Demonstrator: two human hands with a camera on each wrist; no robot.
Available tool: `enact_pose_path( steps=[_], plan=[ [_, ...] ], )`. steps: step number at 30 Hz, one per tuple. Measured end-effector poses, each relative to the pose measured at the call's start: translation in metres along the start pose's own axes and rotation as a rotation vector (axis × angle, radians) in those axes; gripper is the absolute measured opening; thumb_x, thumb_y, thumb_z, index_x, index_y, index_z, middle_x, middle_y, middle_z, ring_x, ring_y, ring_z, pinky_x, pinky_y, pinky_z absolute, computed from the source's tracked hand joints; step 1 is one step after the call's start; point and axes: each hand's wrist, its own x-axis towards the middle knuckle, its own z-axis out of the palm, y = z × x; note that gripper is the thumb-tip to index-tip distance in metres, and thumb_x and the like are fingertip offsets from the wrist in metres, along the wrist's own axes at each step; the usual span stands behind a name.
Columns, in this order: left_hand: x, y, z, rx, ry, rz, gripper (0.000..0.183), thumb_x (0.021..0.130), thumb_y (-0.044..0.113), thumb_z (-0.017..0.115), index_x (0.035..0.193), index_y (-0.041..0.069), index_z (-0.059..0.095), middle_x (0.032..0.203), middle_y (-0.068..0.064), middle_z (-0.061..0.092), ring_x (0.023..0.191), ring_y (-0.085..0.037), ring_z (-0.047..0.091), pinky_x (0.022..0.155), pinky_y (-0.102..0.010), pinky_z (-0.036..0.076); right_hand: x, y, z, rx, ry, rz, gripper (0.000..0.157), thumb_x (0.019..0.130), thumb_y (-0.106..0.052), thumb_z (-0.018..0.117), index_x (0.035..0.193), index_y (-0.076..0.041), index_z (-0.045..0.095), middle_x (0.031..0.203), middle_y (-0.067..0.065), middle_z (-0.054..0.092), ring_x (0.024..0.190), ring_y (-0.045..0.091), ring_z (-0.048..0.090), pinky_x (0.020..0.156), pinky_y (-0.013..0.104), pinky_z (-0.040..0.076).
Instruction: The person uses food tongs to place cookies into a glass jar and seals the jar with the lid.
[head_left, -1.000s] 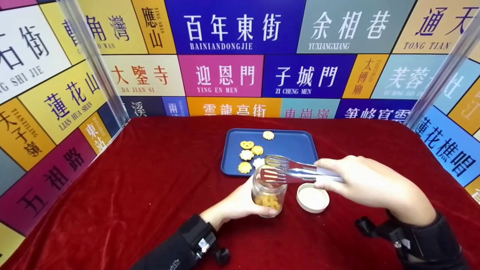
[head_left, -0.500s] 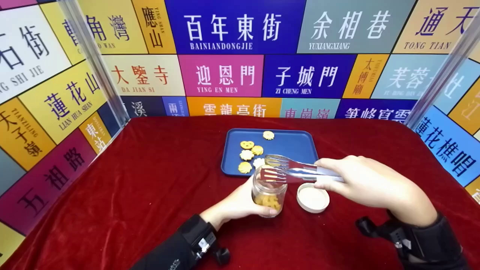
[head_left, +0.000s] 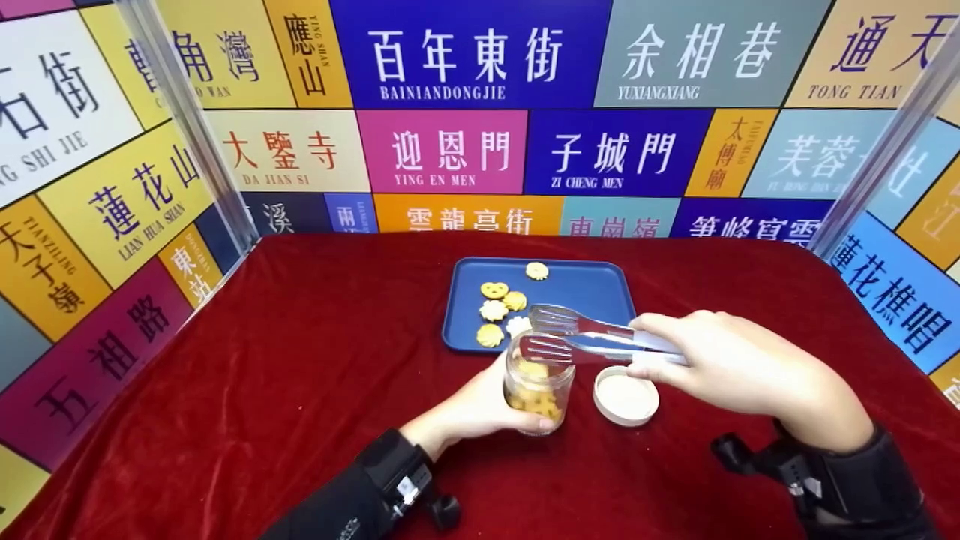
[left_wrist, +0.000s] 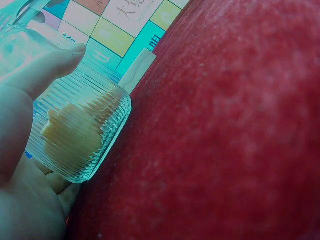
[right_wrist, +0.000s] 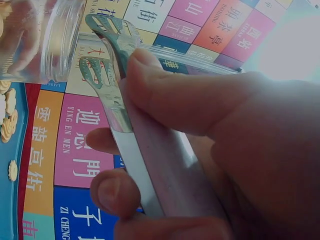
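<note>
My left hand grips a clear glass jar around its side, thumb across the front. The jar has no lid on and stands on the red cloth. Yellow cookies lie inside it, one of them higher up near the neck. With my right hand I hold metal tongs by their pale handles. Their slotted heads hang over the jar's mouth, spread apart, and I see no cookie between them in the right wrist view.
Behind the jar lies a blue tray with several cookies on it. A round whitish lid sits on the red cloth just right of the jar. Panels with lettering stand around the table.
A yellow cookie that showed at the tongs' upper head is gone from there, and one now shows higher inside the jar. The tongs' heads have spread slightly. Both hands stay in place.
</note>
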Motion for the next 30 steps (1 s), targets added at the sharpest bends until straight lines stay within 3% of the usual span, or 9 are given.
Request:
enact_pose_path(
  steps=[8, 13, 19, 24, 30],
  plan=[
    [0.001, -0.002, 0.001, -0.025, 0.011, -0.005, 0.091, 0.078, 0.009, 0.094, 0.151, 0.019, 0.040, 0.129, -0.001, 0.070, 0.114, -0.017, 0.069, 0.105, -0.034, 0.054, 0.000, 0.003, -0.001, -0.002, 0.012, 0.012, 0.038, 0.102, -0.056, 0.066, 0.125, -0.026, 0.069, 0.084, -0.015, 0.063, 0.072, 0.006, 0.055, 0.063, 0.032, 0.044],
    [0.001, -0.001, 0.001, -0.024, 0.031, -0.015, 0.081, 0.077, 0.010, 0.093, 0.142, 0.009, 0.045, 0.125, -0.003, 0.069, 0.114, -0.016, 0.069, 0.104, -0.031, 0.053, 0.002, 0.009, -0.002, 0.008, 0.046, 0.063, 0.040, 0.102, -0.053, 0.069, 0.127, -0.022, 0.067, 0.087, -0.011, 0.066, 0.073, 0.010, 0.057, 0.064, 0.035, 0.046],
    [0.000, 0.001, 0.002, 0.004, 0.042, -0.025, 0.082, 0.076, 0.013, 0.095, 0.142, 0.008, 0.047, 0.122, -0.001, 0.070, 0.113, -0.015, 0.069, 0.104, -0.030, 0.052, 0.012, 0.025, 0.003, 0.002, 0.104, 0.153, 0.042, 0.102, -0.051, 0.069, 0.127, -0.017, 0.064, 0.085, -0.005, 0.067, 0.072, 0.015, 0.058, 0.062, 0.038, 0.045],
    [0.000, 0.001, 0.002, -0.004, 0.037, -0.023, 0.082, 0.076, 0.013, 0.095, 0.142, 0.008, 0.047, 0.124, -0.001, 0.070, 0.114, -0.015, 0.068, 0.104, -0.031, 0.052, 0.026, 0.038, 0.018, 0.014, 0.136, 0.238, 0.045, 0.102, -0.053, 0.068, 0.121, -0.013, 0.063, 0.078, 0.002, 0.060, 0.068, 0.021, 0.056, 0.059, 0.039, 0.040],
    [-0.001, 0.001, 0.001, -0.005, 0.038, -0.015, 0.083, 0.076, 0.012, 0.095, 0.144, 0.008, 0.047, 0.126, -0.002, 0.068, 0.114, -0.016, 0.068, 0.105, -0.031, 0.053, 0.046, 0.043, 0.048, 0.017, 0.147, 0.267, 0.046, 0.101, -0.051, 0.070, 0.117, -0.009, 0.064, 0.075, 0.004, 0.058, 0.066, 0.025, 0.058, 0.058, 0.041, 0.043]
  ],
)
